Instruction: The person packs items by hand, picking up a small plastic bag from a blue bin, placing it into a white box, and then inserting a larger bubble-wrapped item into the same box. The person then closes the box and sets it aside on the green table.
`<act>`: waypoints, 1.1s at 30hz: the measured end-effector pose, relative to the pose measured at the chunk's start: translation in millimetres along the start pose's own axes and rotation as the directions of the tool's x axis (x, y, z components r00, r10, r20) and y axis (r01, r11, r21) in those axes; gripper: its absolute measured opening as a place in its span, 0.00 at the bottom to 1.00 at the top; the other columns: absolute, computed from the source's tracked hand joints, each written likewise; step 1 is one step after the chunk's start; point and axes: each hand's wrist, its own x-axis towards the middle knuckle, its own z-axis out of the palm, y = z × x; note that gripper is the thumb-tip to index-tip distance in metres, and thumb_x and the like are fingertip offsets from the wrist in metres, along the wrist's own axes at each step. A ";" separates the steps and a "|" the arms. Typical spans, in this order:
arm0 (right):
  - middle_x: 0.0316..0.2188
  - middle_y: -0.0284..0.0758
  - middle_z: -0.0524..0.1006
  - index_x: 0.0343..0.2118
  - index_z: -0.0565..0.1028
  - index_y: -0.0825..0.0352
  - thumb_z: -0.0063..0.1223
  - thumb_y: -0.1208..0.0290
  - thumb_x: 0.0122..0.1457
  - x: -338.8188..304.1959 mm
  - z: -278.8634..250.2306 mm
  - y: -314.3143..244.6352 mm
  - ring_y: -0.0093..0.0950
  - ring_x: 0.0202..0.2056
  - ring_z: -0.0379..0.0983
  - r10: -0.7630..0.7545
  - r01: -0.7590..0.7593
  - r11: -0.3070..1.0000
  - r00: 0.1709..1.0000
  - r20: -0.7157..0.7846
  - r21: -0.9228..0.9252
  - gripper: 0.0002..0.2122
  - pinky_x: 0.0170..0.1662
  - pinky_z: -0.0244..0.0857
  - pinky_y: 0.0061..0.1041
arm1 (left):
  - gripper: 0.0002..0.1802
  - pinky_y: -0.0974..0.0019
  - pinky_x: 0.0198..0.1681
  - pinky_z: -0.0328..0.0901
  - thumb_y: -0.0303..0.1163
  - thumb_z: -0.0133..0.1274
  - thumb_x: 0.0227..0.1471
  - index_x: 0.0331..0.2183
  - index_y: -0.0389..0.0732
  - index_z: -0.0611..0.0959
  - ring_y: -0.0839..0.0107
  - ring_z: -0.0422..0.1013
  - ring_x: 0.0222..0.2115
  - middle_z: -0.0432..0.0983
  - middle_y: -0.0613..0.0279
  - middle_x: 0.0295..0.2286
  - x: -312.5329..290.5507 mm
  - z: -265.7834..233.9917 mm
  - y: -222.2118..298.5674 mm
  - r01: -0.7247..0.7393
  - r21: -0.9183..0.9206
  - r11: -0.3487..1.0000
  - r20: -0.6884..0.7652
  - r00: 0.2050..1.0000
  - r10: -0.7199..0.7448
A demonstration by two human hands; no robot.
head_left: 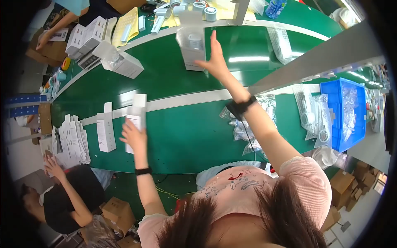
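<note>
My left hand lies across a tall white carton near the front of the green table, its fingers curled around the carton's side. Farther off, my right hand is open with fingers stretched and thumb apart. The thumb is at the lower right edge of an open white carton, which stands on the green belt. Clear plastic and something pale show inside that carton; motion blurs its upper flaps. Another white carton stands upright left of my left hand, one flap raised.
An open carton with clear plastic lies on the belt. Flat folded cartons are stacked at left, near a co-worker. Bagged parts and a blue bin are at right. A grey metal beam crosses above.
</note>
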 end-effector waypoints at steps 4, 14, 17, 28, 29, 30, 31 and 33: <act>0.56 0.42 0.55 0.56 0.54 0.65 0.53 0.75 0.47 -65.1 -83.1 -37.3 0.37 0.57 0.50 0.013 -0.058 0.998 0.701 0.713 0.038 0.32 0.57 0.46 0.30 | 0.56 0.45 0.43 0.55 0.42 0.64 0.28 0.56 0.47 0.50 0.53 0.58 0.43 0.58 0.52 0.44 -72.6 -50.6 77.7 -0.135 -0.072 0.988 0.282 0.947 0.150; 0.31 0.49 0.73 0.48 0.63 0.71 0.49 0.61 0.52 38.0 -261.1 125.3 0.46 0.34 0.69 0.376 -0.192 0.617 0.924 0.071 -0.763 0.23 0.37 0.65 0.33 | 0.53 0.50 0.47 0.54 0.42 0.65 0.28 0.54 0.44 0.54 0.51 0.56 0.46 0.58 0.50 0.44 -62.7 -22.7 113.8 -0.160 -0.541 0.826 0.435 0.787 0.437; 0.35 0.53 0.72 0.53 0.56 0.69 0.52 0.52 0.47 100.0 -220.7 162.4 0.47 0.38 0.69 0.349 -0.281 0.442 0.929 -0.125 -0.852 0.34 0.41 0.63 0.37 | 0.50 0.54 0.51 0.52 0.37 0.64 0.30 0.54 0.44 0.55 0.53 0.56 0.48 0.59 0.50 0.45 -70.6 -5.0 111.1 -0.214 -0.587 0.781 0.331 0.817 0.473; 0.41 0.51 0.68 0.56 0.48 0.70 0.55 0.66 0.43 13.0 -264.0 158.2 0.43 0.39 0.68 0.244 -0.262 0.906 0.965 -0.093 -0.333 0.38 0.44 0.62 0.35 | 0.47 0.61 0.49 0.57 0.32 0.65 0.28 0.51 0.43 0.59 0.55 0.58 0.48 0.55 0.50 0.48 -90.9 -68.6 133.9 -0.105 -0.942 0.320 0.079 0.855 0.513; 0.42 0.50 0.68 0.56 0.49 0.69 0.53 0.67 0.44 -17.9 -300.5 160.5 0.41 0.40 0.67 0.221 -0.244 0.952 0.965 -0.139 -0.183 0.36 0.44 0.62 0.34 | 0.46 0.60 0.48 0.58 0.31 0.65 0.27 0.50 0.42 0.61 0.55 0.59 0.47 0.56 0.51 0.48 -90.3 -75.2 143.3 -0.207 -0.927 0.313 -0.007 0.844 0.537; 0.43 0.48 0.68 0.56 0.50 0.69 0.51 0.68 0.46 -48.0 -316.4 156.0 0.39 0.42 0.66 0.206 -0.212 0.977 0.964 -0.171 -0.020 0.34 0.45 0.62 0.32 | 0.46 0.60 0.48 0.58 0.31 0.65 0.27 0.50 0.42 0.61 0.55 0.59 0.47 0.56 0.51 0.48 -95.3 -75.9 149.4 -0.207 -0.926 0.316 -0.002 0.839 0.544; 0.43 0.48 0.68 0.56 0.50 0.69 0.51 0.68 0.46 -74.2 -311.3 130.9 0.39 0.42 0.66 0.214 -0.218 0.976 0.964 -0.160 -0.010 0.34 0.45 0.62 0.32 | 0.45 0.60 0.47 0.59 0.31 0.66 0.27 0.48 0.41 0.61 0.55 0.59 0.47 0.56 0.50 0.48 -102.4 -74.4 153.0 -0.253 -0.917 0.309 -0.063 0.856 0.514; 0.44 0.45 0.67 0.54 0.54 0.68 0.50 0.66 0.47 -115.7 -273.6 34.7 0.37 0.45 0.64 0.524 -0.335 0.536 0.852 0.006 0.775 0.31 0.48 0.60 0.34 | 0.42 0.59 0.46 0.60 0.30 0.67 0.26 0.44 0.39 0.61 0.55 0.60 0.47 0.55 0.50 0.48 -117.6 -69.1 153.2 -0.341 -0.889 0.304 -0.183 0.875 0.448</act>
